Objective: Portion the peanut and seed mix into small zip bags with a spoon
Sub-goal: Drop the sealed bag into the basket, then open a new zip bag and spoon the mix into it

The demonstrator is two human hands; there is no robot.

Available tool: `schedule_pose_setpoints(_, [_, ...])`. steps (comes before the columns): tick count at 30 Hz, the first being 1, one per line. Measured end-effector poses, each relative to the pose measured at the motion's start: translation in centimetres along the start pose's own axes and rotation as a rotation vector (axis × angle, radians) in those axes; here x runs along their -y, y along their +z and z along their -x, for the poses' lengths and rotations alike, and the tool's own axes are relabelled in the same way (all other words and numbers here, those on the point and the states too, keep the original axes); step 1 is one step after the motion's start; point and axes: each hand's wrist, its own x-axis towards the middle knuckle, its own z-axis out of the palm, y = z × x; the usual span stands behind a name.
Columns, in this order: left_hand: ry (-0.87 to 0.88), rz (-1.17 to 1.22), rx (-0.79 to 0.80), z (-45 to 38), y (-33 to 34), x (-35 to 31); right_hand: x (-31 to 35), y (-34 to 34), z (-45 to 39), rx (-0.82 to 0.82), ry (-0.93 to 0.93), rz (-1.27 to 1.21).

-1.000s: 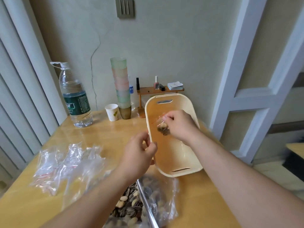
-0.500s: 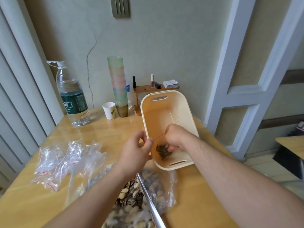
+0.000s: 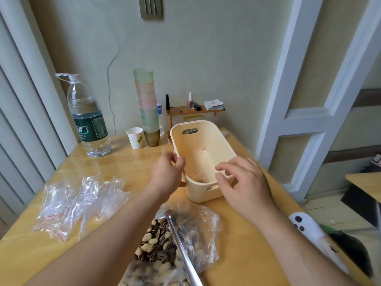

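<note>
- The left hand is at the near left rim of the cream basket; its fingers are curled with the tips pinched together, though whether they hold the rim or something thin I cannot tell.
- The right hand hovers at the basket's near right corner, fingers apart and relaxed, holding nothing.
- A small filled zip bag lies inside the basket at its near end, mostly hidden by the wall; its red seal line shows.
- The big bag of peanut and seed mix lies open at the bench's near edge, with the metal spoon resting in it.
- Empty zip bags are heaped toward the bench's left edge.
- A water bottle, paper cup and stacked cups stand along the far edge.
</note>
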Motion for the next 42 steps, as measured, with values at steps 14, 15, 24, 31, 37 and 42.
schedule_pose_setpoints(14, [-0.047, 0.004, 0.101, -1.1, -0.7, -0.6, -0.6, 7.3, 3.1, 0.149, 0.245, -0.073])
schedule_pose_setpoints(15, [0.005, -0.010, 0.105, -0.5, -1.7, -0.7, -0.3, 7.0, 2.7, 0.144, 0.250, -0.064])
schedule_pose_setpoints(24, [0.298, -0.950, -0.003, 1.9, -17.3, 2.6, 7.3, 8.6, 1.1, 0.377, 0.069, -0.298])
schedule_pose_setpoints(31, [0.110, -1.173, -0.243, 1.7, -21.9, 8.1, 7.2, 10.8, 3.6, 0.325, 0.095, -0.350])
schedule_pose_setpoints(37, [0.049, -1.115, -0.212, 1.6, -20.6, 9.8, 7.4, 10.5, 3.6, 0.313, -0.018, -0.313])
schedule_pose_setpoints(42, [0.169, -1.064, -0.367, 2.7, -19.9, 7.8, 7.9, 10.3, 3.8, 0.363, -0.058, -0.330])
